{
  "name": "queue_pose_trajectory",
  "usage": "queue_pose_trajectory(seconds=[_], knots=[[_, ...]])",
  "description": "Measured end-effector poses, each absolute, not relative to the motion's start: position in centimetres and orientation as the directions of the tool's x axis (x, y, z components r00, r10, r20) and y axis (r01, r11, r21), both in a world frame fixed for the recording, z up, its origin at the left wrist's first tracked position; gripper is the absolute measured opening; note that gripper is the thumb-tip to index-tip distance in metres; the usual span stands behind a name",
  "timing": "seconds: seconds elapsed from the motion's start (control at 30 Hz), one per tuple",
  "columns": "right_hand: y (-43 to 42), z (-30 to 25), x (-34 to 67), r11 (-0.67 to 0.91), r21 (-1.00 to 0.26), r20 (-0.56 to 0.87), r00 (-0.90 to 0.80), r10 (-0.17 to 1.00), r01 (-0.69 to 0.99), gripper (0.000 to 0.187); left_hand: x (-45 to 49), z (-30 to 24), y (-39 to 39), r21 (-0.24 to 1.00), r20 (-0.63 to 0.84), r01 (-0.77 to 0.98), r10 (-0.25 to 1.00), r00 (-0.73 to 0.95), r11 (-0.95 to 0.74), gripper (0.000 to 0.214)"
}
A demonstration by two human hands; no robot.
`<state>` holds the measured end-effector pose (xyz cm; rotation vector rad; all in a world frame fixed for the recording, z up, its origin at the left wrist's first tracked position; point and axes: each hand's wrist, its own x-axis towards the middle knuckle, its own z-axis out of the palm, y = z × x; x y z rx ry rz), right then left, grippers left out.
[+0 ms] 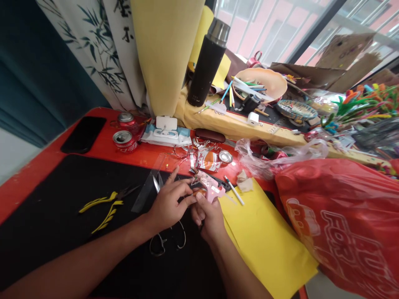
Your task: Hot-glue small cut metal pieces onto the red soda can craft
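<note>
Near the middle of the table, my left hand [171, 201] and my right hand [210, 214] meet fingertip to fingertip. Between them is a small orange-brown piece [199, 192], mostly covered by the fingers. My right thumb presses it against curled fingers. On its left side my left thumb and forefinger pinch it, the other fingers reaching forward. Just beyond lies a pink glue gun [213, 189], with a clear glue stick coming out of its back. Scissors [157, 245] lie partly hidden below my left hand, their blades showing past it.
Yellow-handled pliers [107, 207] lie on the black mat [46, 207] at left. Yellow paper [264, 245] and a white pen [234, 191] are at right, beside a red bag [336, 216]. Cut can pieces [208, 160], cans [124, 141] and wipes [166, 133] line the back.
</note>
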<state>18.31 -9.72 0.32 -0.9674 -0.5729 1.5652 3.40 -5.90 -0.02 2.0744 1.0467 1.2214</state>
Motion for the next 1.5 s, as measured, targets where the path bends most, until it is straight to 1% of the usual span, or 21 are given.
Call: queue_pose_trajectory(seconds=[0.23,0.33,0.4,0.47,0.67,0.83,1.1,1.37,1.5], knots=[[-9.7,0.3,18.3,-0.227,-0.804,-0.277,0.009,0.961,-0.55,0.057,3.3,-0.2,-5.7,0.827,0.357,0.322,0.874,0.331,-0.46,0.018],[-9.9,0.6,18.3,-0.224,-0.81,-0.248,-0.028,0.968,-0.543,0.06,3.1,0.2,-6.2,0.827,0.373,0.318,0.876,0.307,-0.464,0.017],[-10.0,0.8,18.4,-0.221,-0.81,-0.228,-0.056,0.972,-0.543,0.059,3.0,0.4,-6.4,0.826,0.392,0.303,0.871,0.297,-0.475,0.016],[-10.0,0.9,18.4,-0.218,-0.81,-0.224,-0.056,0.973,-0.544,0.058,3.1,0.6,-6.5,0.835,0.379,0.298,0.876,0.297,-0.463,0.016],[-9.7,0.3,18.4,-0.23,-0.806,-0.272,-0.003,0.962,-0.546,0.049,3.4,0.7,-6.0,0.893,0.251,0.287,0.912,0.324,-0.348,0.021],[-9.8,-0.1,18.5,-0.233,-0.806,-0.277,-0.001,0.961,-0.545,0.055,3.3,0.8,-6.0,0.91,0.222,0.268,0.918,0.327,-0.316,0.021],[-9.8,-0.1,18.5,-0.237,-0.807,-0.28,-0.002,0.96,-0.541,0.056,3.4,0.6,-6.0,0.927,0.184,0.254,0.925,0.331,-0.275,0.02],[-9.8,-0.1,18.5,-0.245,-0.8,-0.289,-0.006,0.957,-0.548,0.052,3.4,0.4,-6.0,0.93,0.179,0.251,0.927,0.331,-0.269,0.02],[-9.8,-0.1,18.5,-0.251,-0.799,-0.295,-0.008,0.955,-0.547,0.055,3.4,0.4,-6.0,0.935,0.165,0.245,0.926,0.34,-0.257,0.021]])
